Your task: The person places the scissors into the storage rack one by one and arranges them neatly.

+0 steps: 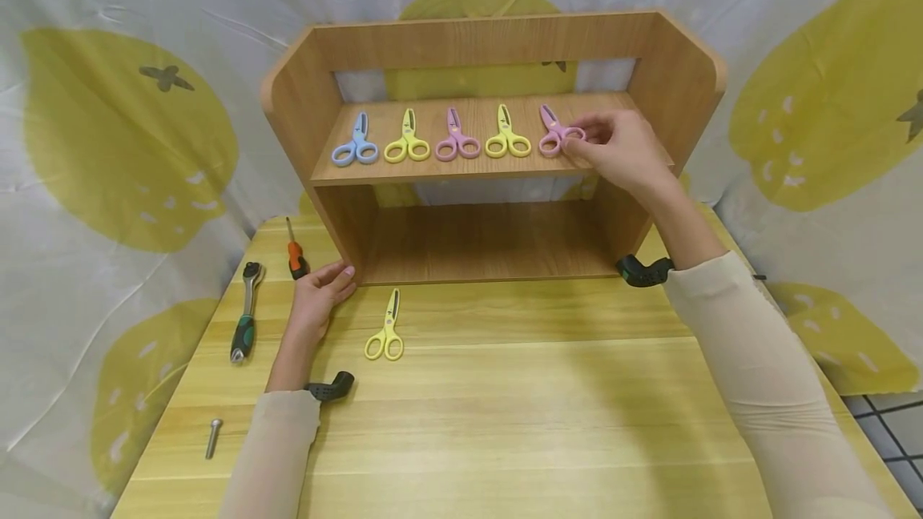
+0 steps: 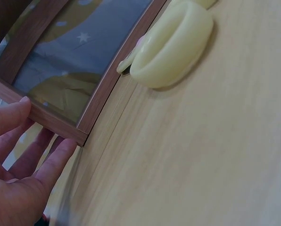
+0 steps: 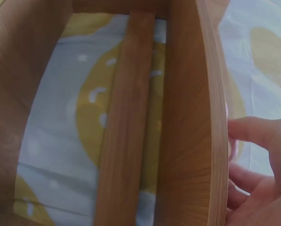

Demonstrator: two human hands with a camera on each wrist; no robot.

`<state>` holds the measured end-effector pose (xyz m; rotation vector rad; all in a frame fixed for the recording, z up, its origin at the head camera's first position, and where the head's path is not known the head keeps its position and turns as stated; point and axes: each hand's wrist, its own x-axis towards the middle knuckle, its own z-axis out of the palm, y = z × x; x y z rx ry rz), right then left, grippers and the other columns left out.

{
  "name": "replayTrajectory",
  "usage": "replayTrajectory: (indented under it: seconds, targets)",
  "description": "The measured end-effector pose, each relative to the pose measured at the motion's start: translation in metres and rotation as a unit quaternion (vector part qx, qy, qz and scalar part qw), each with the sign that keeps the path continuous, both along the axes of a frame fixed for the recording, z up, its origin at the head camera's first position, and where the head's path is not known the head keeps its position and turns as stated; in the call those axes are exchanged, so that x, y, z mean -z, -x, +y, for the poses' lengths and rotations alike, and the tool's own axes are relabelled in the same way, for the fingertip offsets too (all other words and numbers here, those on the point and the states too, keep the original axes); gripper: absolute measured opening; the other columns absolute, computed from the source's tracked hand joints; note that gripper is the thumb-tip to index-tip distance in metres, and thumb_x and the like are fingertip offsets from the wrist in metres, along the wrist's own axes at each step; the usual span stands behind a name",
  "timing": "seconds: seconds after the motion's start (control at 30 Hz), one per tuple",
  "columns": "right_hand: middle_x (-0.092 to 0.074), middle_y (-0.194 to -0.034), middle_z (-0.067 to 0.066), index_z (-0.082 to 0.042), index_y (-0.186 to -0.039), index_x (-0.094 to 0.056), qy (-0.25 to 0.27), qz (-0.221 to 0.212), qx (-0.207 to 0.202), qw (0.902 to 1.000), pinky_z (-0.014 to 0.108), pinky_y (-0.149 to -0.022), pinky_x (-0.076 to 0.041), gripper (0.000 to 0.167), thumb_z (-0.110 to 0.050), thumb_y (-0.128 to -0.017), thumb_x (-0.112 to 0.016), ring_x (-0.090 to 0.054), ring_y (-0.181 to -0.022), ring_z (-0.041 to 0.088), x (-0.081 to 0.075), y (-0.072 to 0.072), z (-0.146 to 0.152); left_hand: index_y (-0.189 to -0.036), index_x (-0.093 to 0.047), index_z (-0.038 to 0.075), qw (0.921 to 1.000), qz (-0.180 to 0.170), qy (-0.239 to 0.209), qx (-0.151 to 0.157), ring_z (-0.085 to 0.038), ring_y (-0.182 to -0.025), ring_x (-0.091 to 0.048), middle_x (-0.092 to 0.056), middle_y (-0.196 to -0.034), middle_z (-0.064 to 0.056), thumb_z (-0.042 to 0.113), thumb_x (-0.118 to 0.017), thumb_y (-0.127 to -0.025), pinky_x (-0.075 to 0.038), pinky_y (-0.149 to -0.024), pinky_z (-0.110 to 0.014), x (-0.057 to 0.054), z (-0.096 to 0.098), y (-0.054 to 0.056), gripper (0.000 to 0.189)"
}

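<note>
On the upper board of a wooden desk shelf [image 1: 476,177], my right hand [image 1: 626,149] pinches a handle loop of the pink scissors [image 1: 551,125] at the right end of a row. To their left lie yellow scissors [image 1: 508,130], another pink pair [image 1: 456,133], a second yellow pair [image 1: 408,136] and blue scissors [image 1: 358,138], all blades pointing back. My left hand [image 1: 322,295] touches the shelf's lower left corner with thumb and fairly straight fingers. Just right of it, more yellow scissors [image 1: 388,328] lie on the table. The board hides the held scissors in the right wrist view.
Left on the wooden table [image 1: 519,423] are an orange-and-black screwdriver [image 1: 295,253], a ratchet wrench [image 1: 247,311] and a metal bolt [image 1: 213,438]. A lemon-print curtain [image 1: 130,142] hangs behind and beside the table. The shelf's side panels rise above the upper board.
</note>
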<state>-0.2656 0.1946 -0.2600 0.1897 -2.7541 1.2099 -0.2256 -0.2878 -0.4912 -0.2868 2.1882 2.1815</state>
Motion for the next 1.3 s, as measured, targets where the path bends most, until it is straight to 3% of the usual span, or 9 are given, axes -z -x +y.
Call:
replayTrajectory:
  seconds: [0.23,0.43,0.57,0.8,0.93,1.1,1.3]
  targets:
    - [-0.065,-0.101,0.006,-0.010,-0.122,-0.074,-0.046,0.001,-0.008,0.9989,0.024,-0.062,-0.046,0.046,-0.045,-0.092,-0.074,-0.054,-0.090,0.017,0.001,0.000,-0.001,-0.150,-0.047,-0.005,0.9999,-0.006,-0.008,0.006,-0.005,-0.115,-0.067,-0.042,-0.156,-0.024,0.015,-0.066,-0.102,-0.054,-0.107,-0.032,-0.001,-0.001,0.001,0.055]
    - [-0.067,-0.114,0.011,-0.007,-0.132,-0.068,-0.034,0.011,-0.003,0.9993,0.023,-0.072,-0.049,0.053,-0.043,-0.093,-0.074,-0.059,-0.099,0.019,0.002,-0.005,0.000,-0.150,-0.049,-0.004,1.0000,-0.004,0.003,0.000,-0.008,-0.118,-0.067,-0.044,-0.155,-0.022,0.021,-0.068,-0.101,-0.056,-0.106,-0.029,0.000,0.001,-0.001,0.058]
    - [-0.068,-0.118,0.011,-0.009,-0.135,-0.066,-0.011,0.037,-0.002,0.9993,0.023,-0.076,-0.050,0.053,-0.040,-0.093,-0.076,-0.061,-0.103,0.019,0.003,-0.017,-0.002,-0.149,-0.048,-0.005,1.0000,-0.003,0.005,-0.003,-0.010,-0.118,-0.068,-0.044,-0.155,-0.023,0.022,-0.070,-0.100,-0.056,-0.105,-0.029,0.000,0.001,-0.003,0.061]
    - [-0.067,-0.110,0.010,-0.009,-0.129,-0.069,0.043,0.098,-0.025,0.9939,0.023,-0.076,-0.050,0.043,-0.027,-0.092,-0.079,-0.057,-0.095,0.018,0.008,-0.049,-0.013,-0.148,-0.049,-0.008,0.9999,0.007,-0.005,-0.013,-0.008,-0.111,-0.071,-0.049,-0.150,-0.022,0.020,-0.071,-0.099,-0.060,-0.100,-0.027,-0.001,0.003,-0.002,0.060]
    - [-0.067,-0.106,0.010,-0.009,-0.125,-0.070,0.054,0.121,-0.043,0.9903,0.023,-0.074,-0.047,0.039,-0.022,-0.090,-0.081,-0.056,-0.094,0.021,0.020,-0.067,-0.022,-0.149,-0.048,-0.006,0.9999,-0.003,0.006,-0.009,-0.007,-0.114,-0.069,-0.046,-0.152,-0.021,0.022,-0.069,-0.100,-0.058,-0.103,-0.027,-0.002,0.002,-0.003,0.060]
    - [-0.069,-0.104,0.005,-0.013,-0.123,-0.070,0.066,0.112,-0.070,0.9890,0.022,-0.070,-0.047,0.038,-0.022,-0.089,-0.083,-0.059,-0.095,0.019,0.044,-0.084,-0.036,-0.151,-0.046,-0.005,0.9999,-0.014,0.007,0.000,-0.015,-0.126,-0.064,-0.041,-0.157,-0.022,0.019,-0.066,-0.102,-0.052,-0.111,-0.034,-0.006,0.002,-0.004,0.058]
    - [-0.070,-0.106,0.002,-0.013,-0.124,-0.067,0.089,0.087,-0.116,0.9853,0.031,-0.076,-0.053,0.041,-0.018,-0.088,-0.085,-0.063,-0.096,0.018,0.080,-0.098,-0.062,-0.150,-0.047,-0.006,1.0000,-0.006,0.003,-0.001,-0.007,-0.115,-0.068,-0.047,-0.150,-0.017,0.021,-0.069,-0.100,-0.056,-0.106,-0.030,-0.005,0.002,-0.004,0.061]
